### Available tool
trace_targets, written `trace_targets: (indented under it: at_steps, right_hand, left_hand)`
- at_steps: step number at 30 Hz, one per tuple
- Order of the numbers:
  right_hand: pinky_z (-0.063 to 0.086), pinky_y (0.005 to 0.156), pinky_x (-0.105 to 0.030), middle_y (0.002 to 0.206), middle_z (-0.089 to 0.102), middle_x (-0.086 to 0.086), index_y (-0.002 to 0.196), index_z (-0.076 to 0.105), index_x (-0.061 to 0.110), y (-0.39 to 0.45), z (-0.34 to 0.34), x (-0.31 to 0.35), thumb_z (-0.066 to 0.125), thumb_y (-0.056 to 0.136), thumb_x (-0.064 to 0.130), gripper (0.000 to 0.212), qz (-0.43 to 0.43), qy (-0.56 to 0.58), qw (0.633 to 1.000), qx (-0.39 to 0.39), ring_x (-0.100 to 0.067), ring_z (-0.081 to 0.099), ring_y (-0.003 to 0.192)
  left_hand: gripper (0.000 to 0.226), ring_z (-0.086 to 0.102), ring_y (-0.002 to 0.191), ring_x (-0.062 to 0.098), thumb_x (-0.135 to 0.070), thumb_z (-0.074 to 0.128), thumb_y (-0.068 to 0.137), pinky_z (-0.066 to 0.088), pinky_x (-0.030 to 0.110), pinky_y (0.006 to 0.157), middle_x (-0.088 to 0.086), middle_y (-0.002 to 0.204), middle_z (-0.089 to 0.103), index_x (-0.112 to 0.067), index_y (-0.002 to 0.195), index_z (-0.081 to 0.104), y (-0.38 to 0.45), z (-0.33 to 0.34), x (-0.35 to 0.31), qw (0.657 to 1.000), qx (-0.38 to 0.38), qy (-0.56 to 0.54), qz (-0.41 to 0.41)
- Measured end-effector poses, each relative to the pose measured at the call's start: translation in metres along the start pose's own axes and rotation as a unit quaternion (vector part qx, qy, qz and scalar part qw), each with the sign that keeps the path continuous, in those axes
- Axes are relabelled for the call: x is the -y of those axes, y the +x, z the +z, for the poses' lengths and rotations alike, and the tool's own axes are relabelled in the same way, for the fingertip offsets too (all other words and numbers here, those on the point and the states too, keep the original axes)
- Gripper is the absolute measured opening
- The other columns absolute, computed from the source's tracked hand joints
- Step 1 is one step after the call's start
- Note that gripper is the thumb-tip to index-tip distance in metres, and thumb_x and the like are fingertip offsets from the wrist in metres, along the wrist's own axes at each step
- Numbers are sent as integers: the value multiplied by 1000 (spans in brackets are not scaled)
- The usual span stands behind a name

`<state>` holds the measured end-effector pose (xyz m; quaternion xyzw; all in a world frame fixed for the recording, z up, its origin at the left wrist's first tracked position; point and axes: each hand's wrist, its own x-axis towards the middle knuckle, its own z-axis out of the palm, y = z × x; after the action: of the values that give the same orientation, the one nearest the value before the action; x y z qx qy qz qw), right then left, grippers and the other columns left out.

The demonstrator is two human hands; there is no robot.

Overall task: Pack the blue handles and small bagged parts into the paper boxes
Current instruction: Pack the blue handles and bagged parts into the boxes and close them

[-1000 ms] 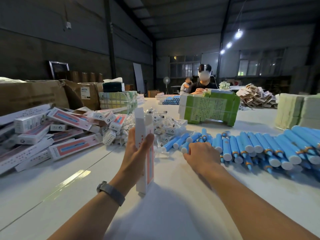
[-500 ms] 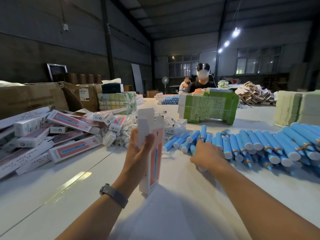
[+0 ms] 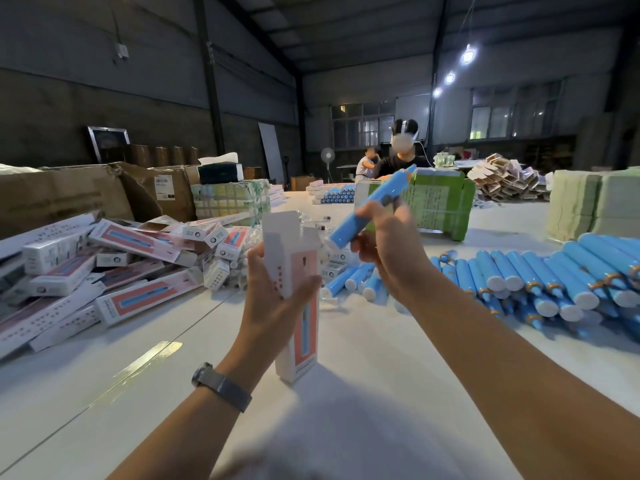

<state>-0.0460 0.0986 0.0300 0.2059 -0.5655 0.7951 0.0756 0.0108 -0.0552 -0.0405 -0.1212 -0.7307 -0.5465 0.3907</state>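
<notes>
Head view. Your left hand (image 3: 273,299) grips an open paper box (image 3: 294,282) upright, the thumb on its near right face and the fingers wrapped behind its left side. The box's bottom end hangs just above the tabletop (image 3: 363,341), in the middle of the near half. Its top flaps stand open, level with your knuckles. A grey watch (image 3: 221,386) sits on that wrist.

Your right hand (image 3: 394,251) pinches a blue handle (image 3: 370,206) around its middle, thumb and fingertips closed on the shaft. The handle is tilted. Its white butt end points down and left, just beside the box's open top and not inside it. The orange tip points up and right, away from you.

Loose blue handles (image 3: 540,282) lie in a heap toward the right edge of the tabletop, white caps facing you. A few more lie just behind your right wrist. Packed boxes (image 3: 114,268) are piled toward the left edge. Small bagged parts (image 3: 242,268) lie behind the held box, mostly hidden by it. A green carton (image 3: 436,202) stands toward the far middle. Beyond it a person (image 3: 401,154) sits at the far edge.
</notes>
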Motion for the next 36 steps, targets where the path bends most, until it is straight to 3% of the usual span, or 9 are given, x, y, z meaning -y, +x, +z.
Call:
trace_targets:
  at_steps: [5,10,15,17,20,25,29,33,36]
  right_hand:
    - [46,48,-19,95,61,-10,137,33,22,-14,17,20,62,87,6,59,-75,-43,995,49,-9,58,55]
    - [58,64,-26,106,55,2,148,6,42,-20,25,31,72,82,4,101,-181,-148,971,56,-13,67,83]
    - [60,59,-40,94,56,21,150,10,36,-30,30,37,79,76,6,105,-261,-236,932,87,-19,66,75]
    - [59,58,-42,88,57,16,152,6,34,-31,31,39,80,74,6,111,-274,-261,920,102,-20,66,69]
    - [58,56,-41,96,57,25,153,0,35,-32,29,44,84,71,8,120,-288,-274,910,116,-22,65,62]
    - [56,52,-37,67,63,-1,153,-5,32,-30,27,40,85,71,24,122,-326,-382,860,87,-14,61,49]
    - [51,49,-27,62,61,3,148,19,29,-28,27,32,82,74,35,97,-305,-437,843,71,-9,57,47]
    - [47,56,-23,61,60,13,110,60,26,-26,29,27,68,87,27,25,-312,-463,827,64,-1,57,55]
    - [39,54,-17,62,54,20,88,68,25,-25,29,19,65,89,27,3,-304,-460,831,76,4,52,56]
  left_hand:
    - [32,62,90,7,-21,60,93,54,14,65,-15,94,54,-34,108,35,-3,3,1,999,30,-37,12]
    - [33,63,94,4,-20,57,91,52,10,65,-26,89,56,-36,111,36,-5,4,0,997,56,-55,20]
    - [38,63,93,4,-21,56,90,51,8,63,-25,89,56,-48,109,37,-6,6,-3,996,53,-59,28]
    - [49,63,94,3,-16,58,92,50,7,62,-26,90,57,-60,102,38,-7,6,-5,996,51,-57,36]
    - [51,63,92,5,-18,57,89,51,9,65,-25,91,58,-64,99,39,-8,6,-8,996,53,-60,45]
    - [49,62,88,8,-17,57,88,53,13,66,-21,90,57,-62,98,40,-8,7,-9,995,56,-62,51]
    - [44,63,86,7,-18,58,88,53,14,66,-22,88,58,-58,99,41,-9,7,-8,996,54,-56,52]
    - [32,62,92,9,-22,58,88,52,11,67,-21,89,57,-40,106,39,-7,7,-3,996,47,-57,40]
    - [32,63,93,10,-23,57,90,52,11,68,-20,90,57,-40,109,39,-8,7,-2,997,45,-54,43]
